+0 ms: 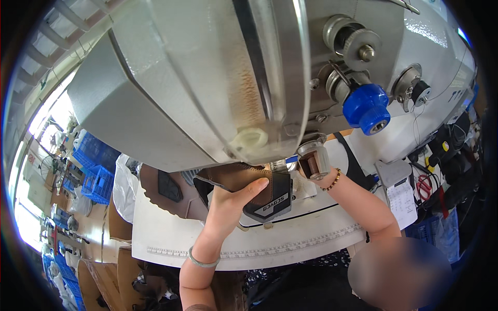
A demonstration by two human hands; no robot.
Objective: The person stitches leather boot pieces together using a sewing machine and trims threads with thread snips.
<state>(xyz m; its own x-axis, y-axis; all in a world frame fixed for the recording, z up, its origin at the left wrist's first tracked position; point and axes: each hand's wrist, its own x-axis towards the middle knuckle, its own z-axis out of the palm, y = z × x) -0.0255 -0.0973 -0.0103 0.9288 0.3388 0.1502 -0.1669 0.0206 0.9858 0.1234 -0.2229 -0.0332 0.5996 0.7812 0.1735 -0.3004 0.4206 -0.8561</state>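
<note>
A large grey-white sewing machine fills the upper middle, its head hanging over the work. Below it lies a brown and black sewn piece, with a stiff black end patch bearing a pale label. My left hand grips this piece, thumb pressed on its top and fingers hidden underneath. My right hand reaches in from the right, close to a metal cylinder on the machine; its fingers are hidden behind it. A brown scalloped sheet with a dark patch lies left of the piece.
The white table carries a printed ruler strip along its near edge. A blue tension knob juts out at upper right. Red-handled scissors and a written paper lie at right. Blue crates stand at far left.
</note>
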